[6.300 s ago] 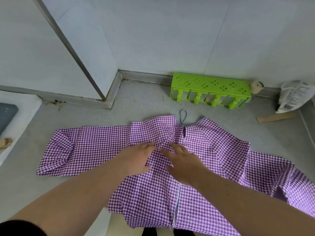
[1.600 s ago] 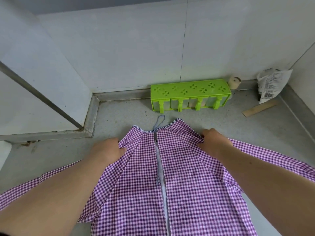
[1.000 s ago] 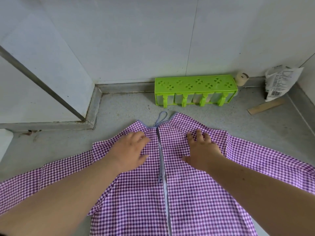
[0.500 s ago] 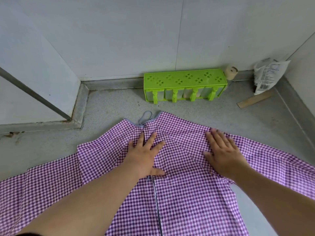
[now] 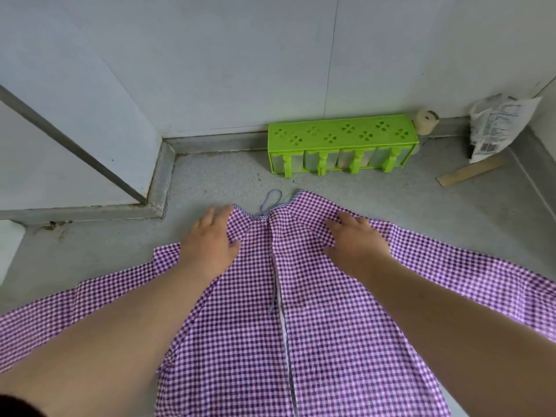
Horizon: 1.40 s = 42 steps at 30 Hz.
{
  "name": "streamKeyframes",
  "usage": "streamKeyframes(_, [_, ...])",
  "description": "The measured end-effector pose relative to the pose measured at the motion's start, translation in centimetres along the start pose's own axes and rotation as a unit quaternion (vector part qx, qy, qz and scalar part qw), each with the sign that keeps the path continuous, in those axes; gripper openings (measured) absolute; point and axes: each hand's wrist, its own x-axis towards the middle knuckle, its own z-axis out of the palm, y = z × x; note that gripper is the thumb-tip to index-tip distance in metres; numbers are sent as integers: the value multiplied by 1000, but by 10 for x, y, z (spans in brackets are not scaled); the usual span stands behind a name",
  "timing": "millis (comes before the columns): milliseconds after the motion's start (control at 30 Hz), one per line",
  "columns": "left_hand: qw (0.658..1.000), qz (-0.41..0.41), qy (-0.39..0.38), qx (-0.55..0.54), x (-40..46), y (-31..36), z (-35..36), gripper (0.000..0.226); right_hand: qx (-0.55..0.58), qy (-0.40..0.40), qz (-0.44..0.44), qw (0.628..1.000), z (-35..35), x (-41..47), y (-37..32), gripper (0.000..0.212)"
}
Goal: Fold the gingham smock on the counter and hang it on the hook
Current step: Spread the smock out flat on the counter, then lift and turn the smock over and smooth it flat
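bare forearms, dark sleeve edge (image 5: 15, 409) lower left

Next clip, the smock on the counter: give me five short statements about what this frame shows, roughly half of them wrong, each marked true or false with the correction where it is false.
1. Both hands rest flat on the gingham smock, the left hand and the right hand on either side of its centre opening. True.
2. The smock is already folded into a small bundle. False: it lies spread out, sleeves stretched to both sides.
3. A green spice rack stands against the wall beyond the collar. True.
4. The hanging loop at the collar is hooked over a hook. False: it lies loose on the counter.
5. The wooden stick lies on the smock's right sleeve. False: it lies apart, near the white packet.
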Motion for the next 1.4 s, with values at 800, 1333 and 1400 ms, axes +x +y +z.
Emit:
streamKeyframes(800, [858,-5,-351,-374,-53,7,-202,48,487,80,194,848,-140,-61,-17,15])
streamKeyframes(1333, [886,185,-133,-405,-169,125,-337,41,450,186,-196,851,-275,-179,-113,33])
streamKeyframes(1400, [935,238,-70,-252,-185,128,-350,36,526,153,-214,809,-275,-183,-108,20])
